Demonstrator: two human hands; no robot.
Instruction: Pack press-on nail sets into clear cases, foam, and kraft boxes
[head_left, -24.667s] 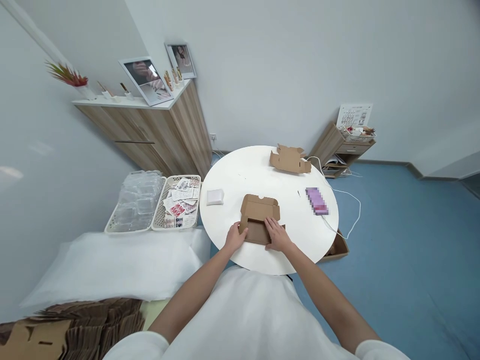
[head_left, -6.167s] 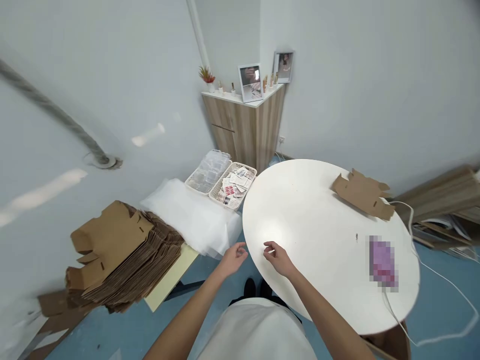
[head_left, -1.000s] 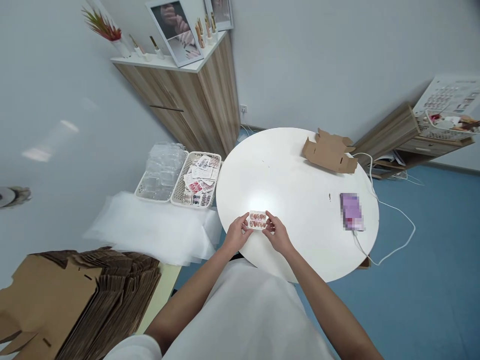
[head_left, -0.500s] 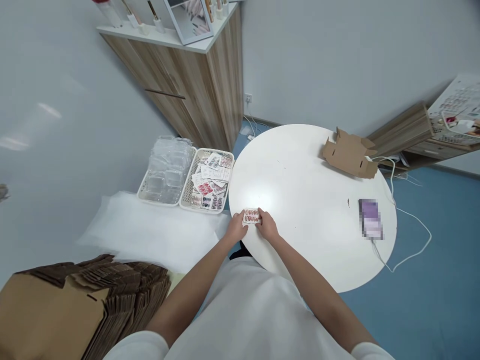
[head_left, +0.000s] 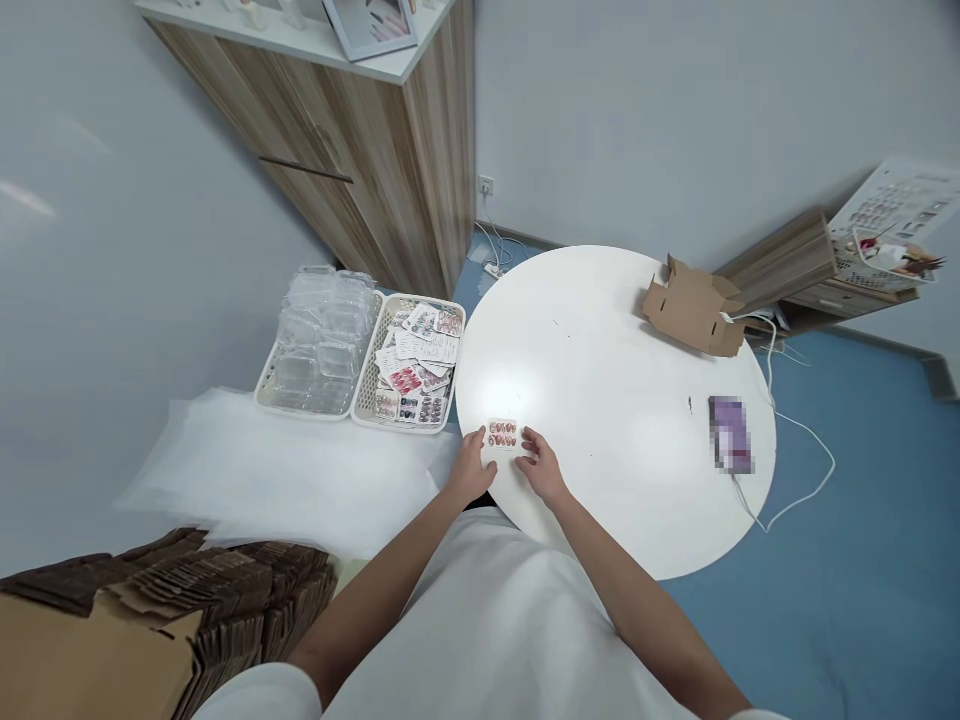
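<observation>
A small card of press-on nails (head_left: 502, 433), two rows of pinkish-red tips on white, lies on the near left part of the round white table (head_left: 600, 350). My left hand (head_left: 471, 468) rests at its left side, thumb and fingers apart. On the other side, my right hand (head_left: 541, 466) has its fingers spread just off the card's right edge. Neither hand grips the card.
Left of the table, one white basket (head_left: 358, 408) holds several nail cards and another (head_left: 262, 398) holds clear plastic boxes. White sheets (head_left: 300, 470) and folded cardboard (head_left: 97, 650) lie nearer. On the table are an unfolded carton (head_left: 694, 308) and a blurred purple device (head_left: 730, 435) with a cable.
My right hand has let go of the nail card and drawn slightly right. My left fingers have loosened too, and the card now lies on the table. The camera view has shifted a little.
</observation>
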